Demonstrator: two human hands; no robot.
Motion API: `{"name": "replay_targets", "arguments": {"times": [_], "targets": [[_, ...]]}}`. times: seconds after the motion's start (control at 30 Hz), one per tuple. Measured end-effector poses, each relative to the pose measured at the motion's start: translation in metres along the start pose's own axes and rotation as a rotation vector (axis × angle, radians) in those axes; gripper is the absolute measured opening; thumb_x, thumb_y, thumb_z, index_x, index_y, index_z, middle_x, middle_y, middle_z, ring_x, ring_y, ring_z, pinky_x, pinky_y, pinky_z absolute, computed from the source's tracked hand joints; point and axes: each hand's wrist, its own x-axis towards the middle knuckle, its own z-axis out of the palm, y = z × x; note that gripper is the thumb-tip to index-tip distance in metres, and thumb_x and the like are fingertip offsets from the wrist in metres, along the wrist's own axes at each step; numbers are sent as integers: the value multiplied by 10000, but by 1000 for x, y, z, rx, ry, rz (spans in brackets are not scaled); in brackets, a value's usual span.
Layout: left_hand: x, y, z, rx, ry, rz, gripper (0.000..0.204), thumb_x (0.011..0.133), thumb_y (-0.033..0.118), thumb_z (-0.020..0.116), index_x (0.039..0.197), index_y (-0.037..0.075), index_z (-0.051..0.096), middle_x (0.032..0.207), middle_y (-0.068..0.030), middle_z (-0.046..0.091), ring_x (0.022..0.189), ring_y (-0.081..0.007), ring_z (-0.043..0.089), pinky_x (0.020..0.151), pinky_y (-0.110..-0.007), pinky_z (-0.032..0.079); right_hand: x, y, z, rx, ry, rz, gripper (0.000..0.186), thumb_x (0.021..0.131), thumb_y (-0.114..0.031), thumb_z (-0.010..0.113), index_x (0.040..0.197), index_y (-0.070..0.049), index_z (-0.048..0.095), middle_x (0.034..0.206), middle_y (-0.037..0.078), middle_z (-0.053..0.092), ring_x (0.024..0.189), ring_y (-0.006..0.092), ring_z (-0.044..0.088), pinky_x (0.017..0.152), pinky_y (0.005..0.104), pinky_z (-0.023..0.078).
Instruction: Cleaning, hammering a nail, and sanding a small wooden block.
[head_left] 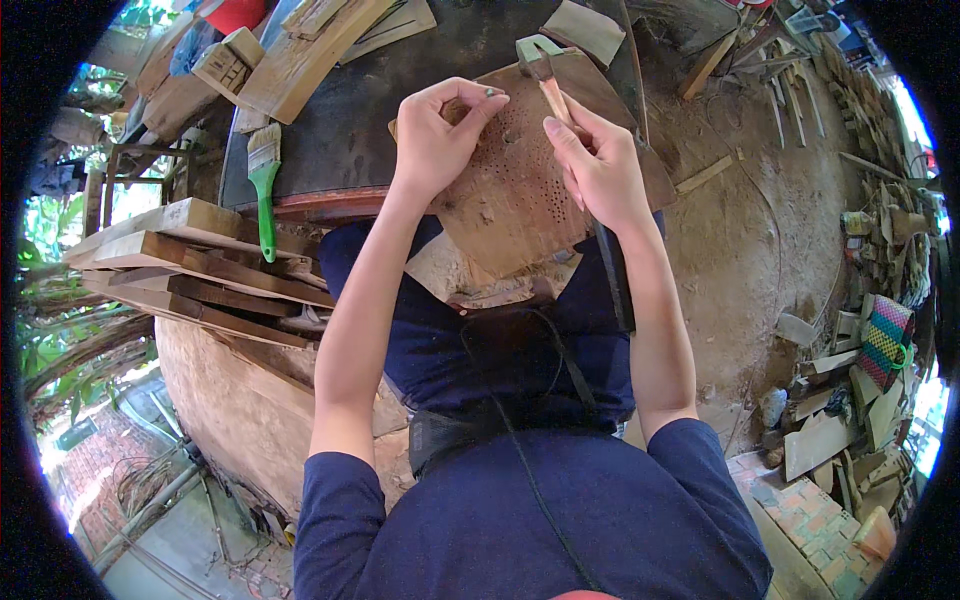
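My right hand point(605, 165) is closed round the handle of a hammer point(547, 82). Its metal head points away from me, above the far part of a brown wooden board point(500, 215) dotted with many small holes. A dark bar, perhaps the lower end of the handle, shows below that hand. My left hand point(440, 140) is raised over the board's left side, with thumb and forefinger pinched together. A small greenish spot shows at its fingertips, too small to name. The board rests partly on a dark table point(340, 150) and reaches over my lap.
A paintbrush point(263, 190) with a green handle lies at the table's left edge. Wooden blocks point(305, 65) sit at the far left, and stacked planks point(200, 260) stand nearer on the left. On the right, scrap wood point(825, 445) and a woven striped bag point(886, 340) lie about the dirt floor.
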Motion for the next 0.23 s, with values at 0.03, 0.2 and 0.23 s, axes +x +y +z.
{"name": "replay_targets", "arguments": {"times": [0.03,0.2,0.23], "targets": [[-1,0,0,-1,-2,2,119,888,97,802,928,-10,771,871,-71,781,794,-93,690,773,-272,546,0,0,0,-2,4,1,474,1033,-225,650,1474,-67,583,708,-78,529,535,15,426,476,238,343],[-3,-3,0,32,-26,-3,113,892,98,799,930,-4,774,854,-67,777,760,-99,689,754,-273,544,1,2,-1,-6,-1,12,480,1029,-243,656,1472,-70,587,697,-77,531,534,21,428,477,242,343],[-3,-4,0,45,-19,0,107,889,97,802,931,2,777,854,-68,777,757,-113,695,755,-273,546,0,1,-1,-2,-2,18,480,1029,-247,657,1471,-71,589,699,-73,538,534,23,429,477,241,344]]}}
